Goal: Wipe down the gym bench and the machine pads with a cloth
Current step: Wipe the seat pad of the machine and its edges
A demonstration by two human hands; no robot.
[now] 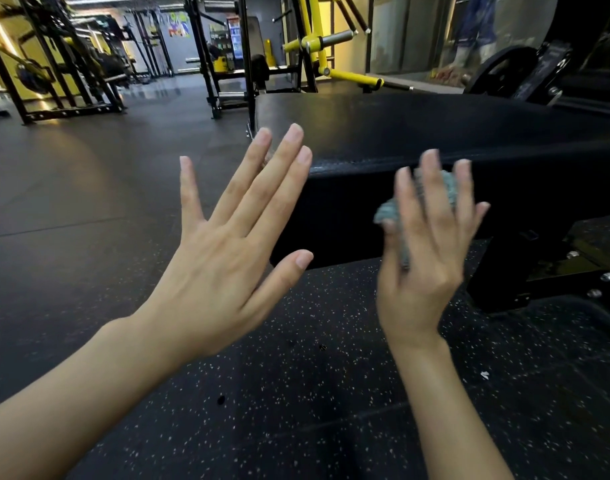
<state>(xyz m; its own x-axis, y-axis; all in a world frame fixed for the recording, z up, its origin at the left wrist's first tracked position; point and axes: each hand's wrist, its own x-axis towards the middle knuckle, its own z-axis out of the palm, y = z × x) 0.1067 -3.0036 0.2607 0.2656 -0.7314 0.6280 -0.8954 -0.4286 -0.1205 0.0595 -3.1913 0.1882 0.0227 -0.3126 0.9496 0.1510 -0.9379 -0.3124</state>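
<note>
The grey cloth [448, 190] sits bunched under the right hand [424, 268], whose fingers lie straight and spread over it at the side face of the black bench [435, 133]. The hand is blurred, so contact with the bench cannot be told. The left hand [227, 258] is held flat, fingers spread, holding nothing, near the bench's corner. Below is speckled floor [296, 410]; a yellow machine [314, 43] stands behind.

Black padded bench [435, 133], standing on speckled rubber floor [314, 393], black racks [64, 81] beyond
</note>
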